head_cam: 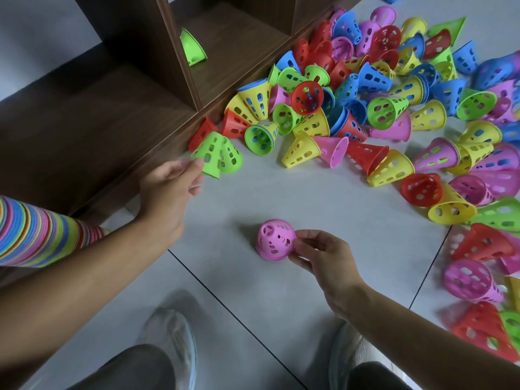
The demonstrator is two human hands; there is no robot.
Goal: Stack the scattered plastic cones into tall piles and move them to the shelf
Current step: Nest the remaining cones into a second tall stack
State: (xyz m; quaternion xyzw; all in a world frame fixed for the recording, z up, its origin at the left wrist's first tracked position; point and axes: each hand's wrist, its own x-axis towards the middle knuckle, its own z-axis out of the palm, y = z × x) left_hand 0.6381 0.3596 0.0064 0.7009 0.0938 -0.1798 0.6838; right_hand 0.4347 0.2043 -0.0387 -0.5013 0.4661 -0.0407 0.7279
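A dark brown wooden shelf unit [146,88] is seen along the upper left, its open compartments facing the pale grey tiled floor [253,192]; a single green perforated plastic cone [192,47] lies on its side in one compartment. A dense scatter of red, yellow, blue, green and pink perforated plastic cones [365,88] is spread over the floor from the shelf's base to the right edge, most lying tipped and some nested in twos or threes. A long multicoloured stack of nested cones [42,235] is seen at the left edge, behind the left forearm; its support cannot be told. The left hand [168,190] is extended toward a pair of nested green cones [218,156] beside the shelf base, fingertips touching the rim, fingers loosely straight rather than clamped. A pink perforated plastic cone [274,239] stands on the floor with its narrow end uppermost, pinched at its side between thumb and fingers of the right hand [323,257]. Two blurred light-coloured shoes [171,342] and dark trouser legs occupy the lower edge.
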